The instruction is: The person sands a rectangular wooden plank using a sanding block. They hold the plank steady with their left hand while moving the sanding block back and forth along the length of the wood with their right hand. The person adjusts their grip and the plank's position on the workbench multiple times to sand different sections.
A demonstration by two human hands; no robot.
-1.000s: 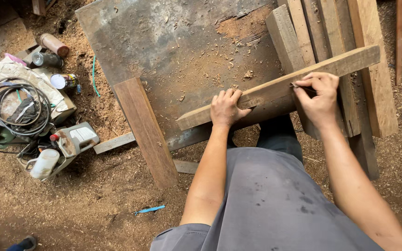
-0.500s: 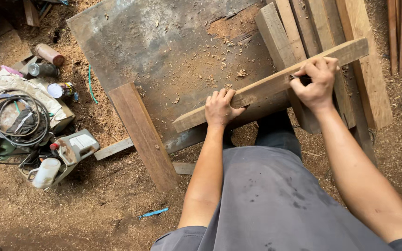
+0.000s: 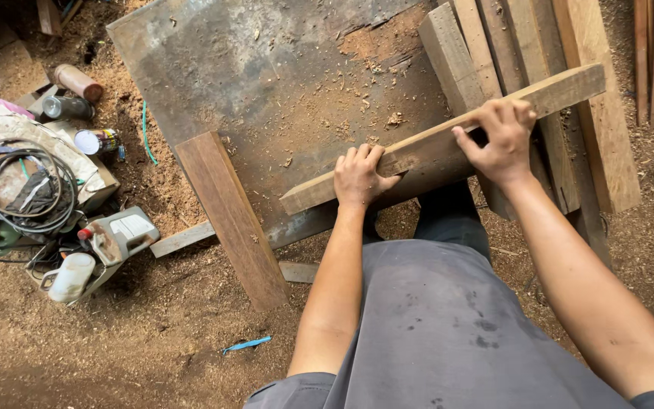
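While I look down through the head camera, I see my left hand (image 3: 359,176) clasped over the near edge of a long pale plank (image 3: 425,148), fingers curled on its top face; my right hand (image 3: 498,141) grips the same plank further toward 2 o'clock, fingers wrapped over the top, thumb on the near side; the plank runs slantwise from about 8 o'clock up to 2 o'clock, held across the edge of a big grey board (image 3: 266,83) strewn with sawdust, and its far end crosses a stack of timber boards (image 3: 524,38) at 1 o'clock; a darker short plank (image 3: 230,216) lies at 9 o'clock from my left hand, well apart from it, slanting across the grey board's near edge; further out at 9 o'clock, on the sawdust ground, sit a coiled black cable (image 3: 20,185), a grey power tool (image 3: 119,235) and some cans (image 3: 77,82); a blue strip (image 3: 245,344) lies at 7 o'clock.
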